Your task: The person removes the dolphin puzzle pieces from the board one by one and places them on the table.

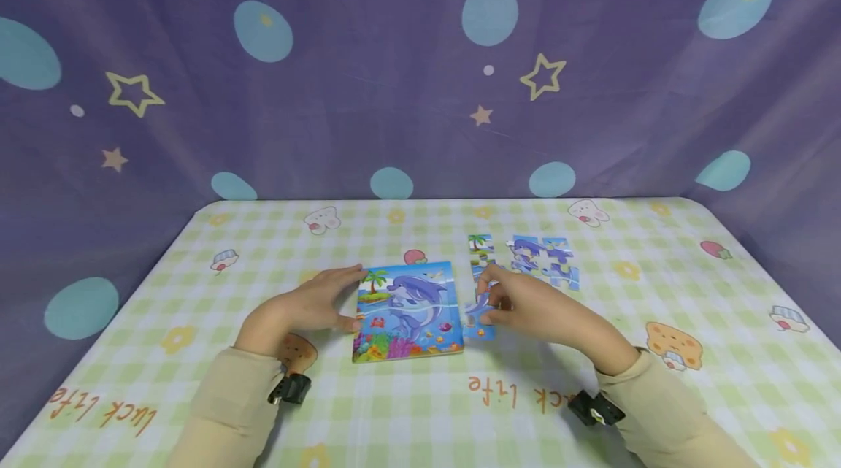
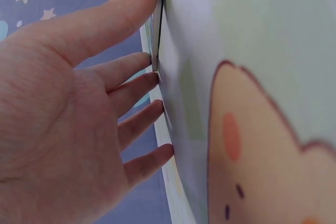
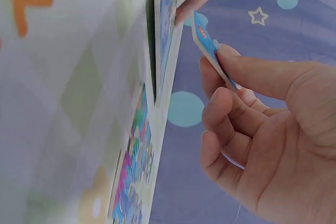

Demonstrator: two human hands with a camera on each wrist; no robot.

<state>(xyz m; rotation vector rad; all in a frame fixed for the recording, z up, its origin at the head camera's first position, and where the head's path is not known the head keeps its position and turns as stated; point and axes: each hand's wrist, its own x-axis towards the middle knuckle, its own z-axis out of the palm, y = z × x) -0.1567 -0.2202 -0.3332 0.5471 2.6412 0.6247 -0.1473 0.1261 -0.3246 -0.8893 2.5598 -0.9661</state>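
A square dolphin jigsaw puzzle board lies on the table, its picture showing dolphins, a palm tree and coral. Along the board's left edge rests my left hand; in the left wrist view its thumb touches the edge and the other fingers reach down to the cloth, loosely extended. My right hand pinches a blue puzzle piece between thumb and fingers, just right of the board. The right wrist view shows this piece lifted off the table and tilted. Its ring and little fingers are curled in.
Beyond the right hand lie loose puzzle pieces: a column with a palm tree and a cluster with dolphin parts. The hand partly hides them. A checked tablecloth covers the table, and a purple curtain hangs behind its far edge.
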